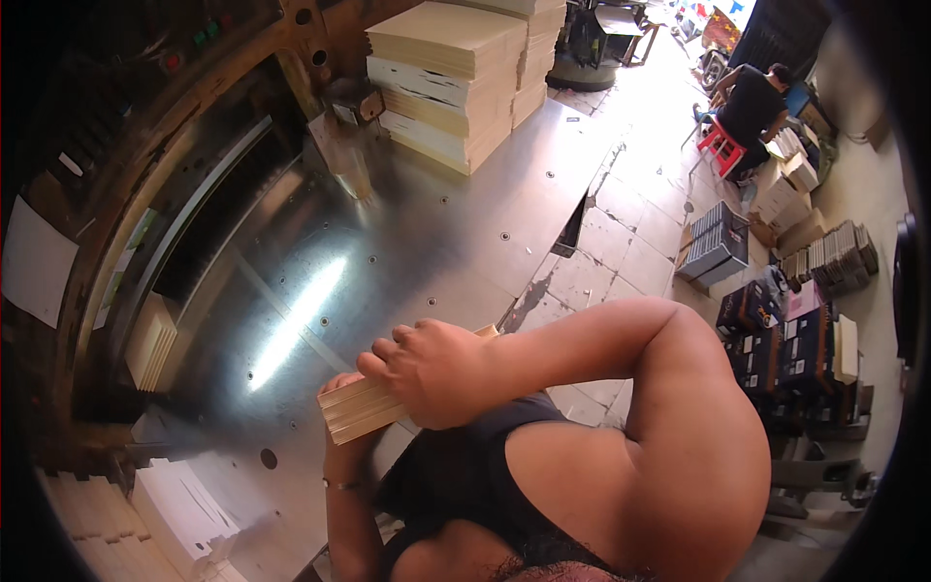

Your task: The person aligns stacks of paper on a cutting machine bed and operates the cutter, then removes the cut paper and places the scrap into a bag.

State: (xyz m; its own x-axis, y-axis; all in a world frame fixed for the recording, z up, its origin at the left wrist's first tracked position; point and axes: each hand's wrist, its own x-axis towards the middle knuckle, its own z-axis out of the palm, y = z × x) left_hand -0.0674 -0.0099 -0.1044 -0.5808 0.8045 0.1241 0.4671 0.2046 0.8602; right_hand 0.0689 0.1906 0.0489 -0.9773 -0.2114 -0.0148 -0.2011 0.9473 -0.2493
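Note:
A cream-coloured block of paper (364, 411), layered like several thin pads pressed together, is held between my hands at the near edge of a metal table. My right hand (432, 373) lies across its top with the fingers curled over the far side. My left hand (339, 381), mostly hidden behind the block, grips its left end from beneath; a bracelet circles that wrist. Beyond my hands spreads the shiny steel table (465, 262) of what looks like a paper cutter. Against its back, inside the machine's opening, stands a smaller paper stack (153, 344).
Tall paper stacks (446, 92) stand on the table's far side, by a metal block (339, 155). More stacks (184, 514) sit at the lower left. On the right, dark boxes (756, 339) and bundles line the tiled floor (621, 223). A person (752, 107) sits on a red stool (720, 147) farther off.

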